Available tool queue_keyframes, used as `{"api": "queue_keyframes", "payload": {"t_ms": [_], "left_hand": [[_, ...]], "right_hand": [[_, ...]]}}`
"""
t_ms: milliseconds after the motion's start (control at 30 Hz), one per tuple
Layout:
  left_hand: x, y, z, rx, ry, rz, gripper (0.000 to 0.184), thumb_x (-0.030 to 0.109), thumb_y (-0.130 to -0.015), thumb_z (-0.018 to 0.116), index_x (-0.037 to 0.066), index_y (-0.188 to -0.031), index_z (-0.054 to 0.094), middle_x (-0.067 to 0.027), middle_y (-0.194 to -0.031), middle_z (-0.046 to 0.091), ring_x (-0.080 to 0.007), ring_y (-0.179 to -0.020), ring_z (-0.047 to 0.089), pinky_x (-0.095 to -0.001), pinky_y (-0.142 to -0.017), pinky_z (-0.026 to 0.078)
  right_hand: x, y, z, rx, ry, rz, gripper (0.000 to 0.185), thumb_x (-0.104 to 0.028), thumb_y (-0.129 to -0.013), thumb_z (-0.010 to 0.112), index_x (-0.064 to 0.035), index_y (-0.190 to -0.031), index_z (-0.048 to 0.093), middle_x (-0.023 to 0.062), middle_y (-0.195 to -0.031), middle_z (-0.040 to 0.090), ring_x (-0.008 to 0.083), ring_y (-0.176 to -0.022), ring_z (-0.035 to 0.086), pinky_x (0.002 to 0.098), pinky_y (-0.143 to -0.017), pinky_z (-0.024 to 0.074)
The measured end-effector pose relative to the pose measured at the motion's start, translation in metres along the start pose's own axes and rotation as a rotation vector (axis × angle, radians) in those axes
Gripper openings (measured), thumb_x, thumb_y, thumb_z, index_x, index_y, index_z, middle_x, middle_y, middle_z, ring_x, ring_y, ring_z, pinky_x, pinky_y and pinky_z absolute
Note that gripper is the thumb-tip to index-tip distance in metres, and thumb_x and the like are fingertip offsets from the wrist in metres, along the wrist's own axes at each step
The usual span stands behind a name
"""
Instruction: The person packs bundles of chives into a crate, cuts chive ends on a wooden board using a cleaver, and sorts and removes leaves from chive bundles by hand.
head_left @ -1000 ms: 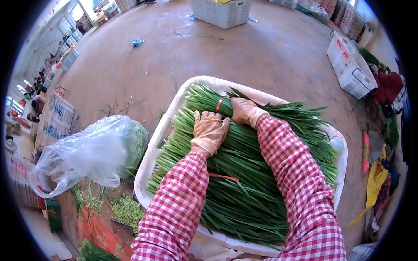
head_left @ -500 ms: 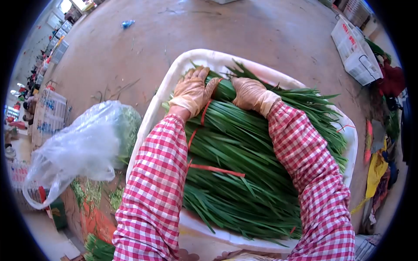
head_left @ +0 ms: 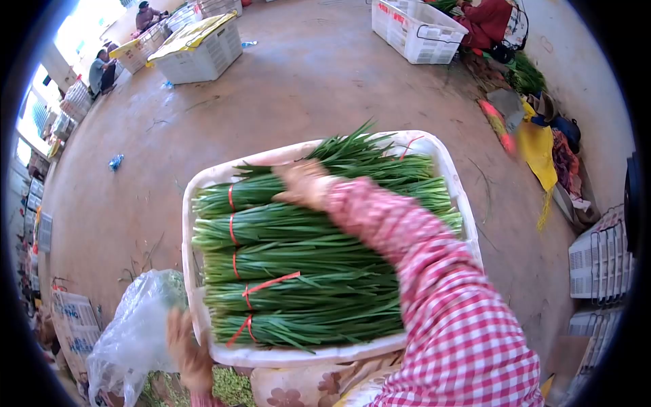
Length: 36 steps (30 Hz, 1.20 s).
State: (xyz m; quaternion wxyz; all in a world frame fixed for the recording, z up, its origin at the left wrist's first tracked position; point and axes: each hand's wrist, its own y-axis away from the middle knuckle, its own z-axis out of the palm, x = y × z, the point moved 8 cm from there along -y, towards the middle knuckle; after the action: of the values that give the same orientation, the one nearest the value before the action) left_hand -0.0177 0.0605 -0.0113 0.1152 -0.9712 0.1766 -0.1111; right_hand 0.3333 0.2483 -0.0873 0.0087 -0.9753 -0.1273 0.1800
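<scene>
A white crate (head_left: pixel 188 254) holds several bundles of long green stalks (head_left: pixel 305 264), laid side by side. Red bands (head_left: pixel 233 229) circle the bundles near their pale left ends. My right hand (head_left: pixel 303 184), gloved and blurred by motion, lies over the leaves of the bundles at the far side; its finger shape is smeared. Outside the crate's near left corner is my left hand (head_left: pixel 188 349), gloved, also blurred, with its fingers apart and nothing in them. It is beside a clear plastic bag (head_left: pixel 135 332).
White crates stand at the back left (head_left: pixel 203 57) and back right (head_left: pixel 413 34). A person in dark red (head_left: pixel 485 20) sits beside the right one. Other people sit at the far left. Cloths (head_left: pixel 537 149) and stacked crates (head_left: pixel 600 254) line the right wall. Green trimmings (head_left: pixel 232 386) lie near the front.
The view has turned to the right. My left hand has left the bundles and moved down outside the crate's left side. My right hand is still over the far bundles, now blurred.
</scene>
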Motion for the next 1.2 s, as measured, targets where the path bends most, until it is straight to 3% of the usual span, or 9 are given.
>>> {"api": "queue_keyframes", "payload": {"t_ms": [167,200,333,433,467,567,900,1033,1200], "left_hand": [[-0.067,0.199,-0.049,-0.162,-0.066,-0.575,0.044,0.016,-0.077,0.068,0.005,-0.118,0.058,-0.0215,-0.124,0.053,-0.0356,-0.118,0.048,-0.0444,-0.098,0.039],[-0.066,0.229,-0.050,-0.228,-0.074,-0.668,0.043,0.017,-0.077,0.068,0.005,-0.118,0.058,-0.0218,-0.123,0.053,-0.0355,-0.117,0.049,-0.0444,-0.097,0.040],[-0.048,0.313,-0.039,-0.432,-0.073,-0.866,0.043,0.023,-0.077,0.067,0.004,-0.115,0.060,-0.0231,-0.116,0.056,-0.0348,-0.111,0.052,-0.0445,-0.094,0.041],[-0.030,0.362,-0.032,-0.540,-0.052,-0.944,0.044,0.027,-0.077,0.066,0.003,-0.113,0.061,-0.0240,-0.111,0.057,-0.0344,-0.106,0.054,-0.0446,-0.092,0.042],[-0.023,0.377,-0.032,-0.559,-0.043,-0.962,0.044,0.028,-0.077,0.066,0.003,-0.112,0.061,-0.0243,-0.109,0.058,-0.0342,-0.105,0.055,-0.0447,-0.091,0.042],[-0.008,0.410,-0.031,-0.592,-0.023,-1.000,0.045,0.033,-0.076,0.066,0.003,-0.110,0.062,-0.0252,-0.104,0.060,-0.0337,-0.100,0.058,-0.0447,-0.089,0.043],[0.032,0.504,-0.045,-0.550,0.020,-1.124,0.045,0.040,-0.077,0.063,0.001,-0.098,0.066,-0.0244,-0.091,0.065,-0.0335,-0.088,0.063,-0.0455,-0.080,0.046],[0.046,0.537,-0.061,-0.610,-0.061,-1.157,0.039,0.035,-0.081,0.061,-0.001,-0.094,0.065,-0.0201,-0.089,0.066,-0.0359,-0.087,0.062,-0.0457,-0.076,0.047],[0.069,0.558,-0.080,-0.415,-0.090,-1.051,0.035,0.033,-0.088,0.053,0.001,-0.093,0.067,-0.0189,-0.098,0.066,-0.0380,-0.088,0.062,-0.0455,-0.081,0.049]], "right_hand": [[0.158,0.248,-0.078,-0.219,0.132,0.750,0.051,-0.036,-0.081,0.064,-0.0029,-0.119,0.056,0.0224,-0.105,0.062,0.0324,-0.095,0.063,0.0428,-0.083,0.0495],[0.188,0.294,-0.092,0.189,0.051,0.452,0.051,-0.026,-0.080,0.065,-0.0015,-0.122,0.054,0.0228,-0.112,0.061,0.0321,-0.103,0.060,0.0412,-0.090,0.0469],[0.169,0.409,-0.120,0.596,0.276,0.639,0.062,-0.028,-0.078,0.071,0.0024,-0.128,0.050,0.0208,-0.124,0.056,0.0326,-0.117,0.052,0.0381,-0.101,0.0393],[0.176,0.478,-0.010,-0.215,-0.779,1.269,0.073,-0.052,-0.078,0.069,0.0054,-0.121,0.055,0.0194,-0.118,0.061,0.0318,-0.111,0.057,0.0368,-0.095,0.0420],[0.157,0.474,-0.004,0.109,-0.603,0.889,0.068,-0.052,-0.078,0.068,0.0031,-0.117,0.059,0.0212,-0.108,0.065,0.0326,-0.102,0.061,0.0388,-0.088,0.0452],[0.143,0.489,-0.001,0.395,-0.369,1.082,0.043,-0.035,-0.081,0.066,0.0009,-0.105,0.061,0.0222,-0.095,0.066,0.0355,-0.091,0.064,0.0409,-0.081,0.0479],[0.133,0.478,-0.018,0.279,-0.173,1.051,0.057,-0.037,-0.082,0.066,0.0068,-0.116,0.053,0.0238,-0.103,0.064,0.0347,-0.092,0.063,0.0400,-0.080,0.0474],[0.181,0.491,0.021,0.333,-0.589,1.181,0.054,-0.038,-0.079,0.068,0.0051,-0.111,0.063,0.0226,-0.104,0.066,0.0318,-0.098,0.063,0.0393,-0.083,0.0476],[0.151,0.478,-0.013,0.278,-0.153,1.067,0.047,-0.033,-0.080,0.068,0.0066,-0.104,0.061,0.0244,-0.096,0.066,0.0369,-0.092,0.064,0.0426,-0.080,0.0480]]}}
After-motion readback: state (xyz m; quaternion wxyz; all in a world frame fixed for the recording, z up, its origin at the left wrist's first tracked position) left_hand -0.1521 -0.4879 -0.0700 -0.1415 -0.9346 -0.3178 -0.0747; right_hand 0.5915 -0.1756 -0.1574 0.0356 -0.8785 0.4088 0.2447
